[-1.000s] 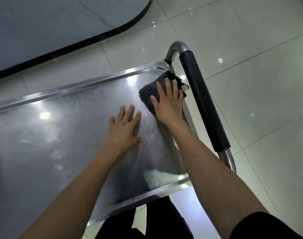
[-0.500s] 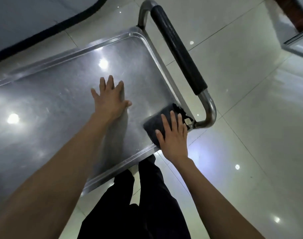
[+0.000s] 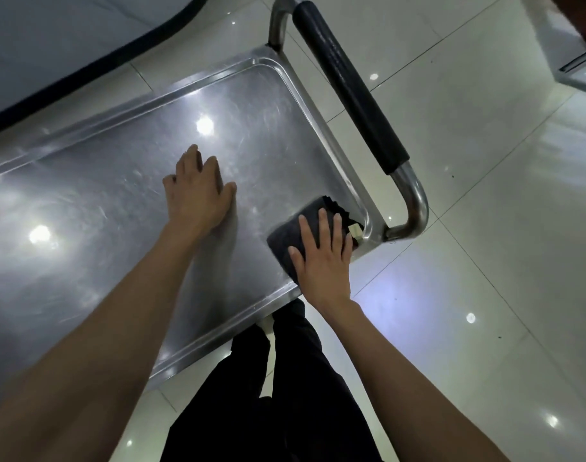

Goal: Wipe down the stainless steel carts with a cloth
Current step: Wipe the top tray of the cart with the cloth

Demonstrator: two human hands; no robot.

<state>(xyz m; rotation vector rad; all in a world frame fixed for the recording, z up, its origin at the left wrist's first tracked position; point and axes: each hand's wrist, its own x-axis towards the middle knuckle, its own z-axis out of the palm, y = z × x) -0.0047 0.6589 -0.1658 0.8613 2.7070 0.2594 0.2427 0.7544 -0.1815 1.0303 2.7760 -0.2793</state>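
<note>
I see the glossy white tiled floor (image 3: 468,168) under the scratched stainless steel cart top (image 3: 95,208) with its black-sleeved tubular handle (image 3: 348,85). My left hand (image 3: 198,195) lies flat, fingers straight, mid-tray. My right hand (image 3: 321,258) presses, fingers extended, the dark grey folded cloth (image 3: 285,238) into the near right corner.

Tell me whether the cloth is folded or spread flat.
Folded: the cloth sits as a thick, rounded wad under the right hand in the cart corner, with a tag showing.
</note>
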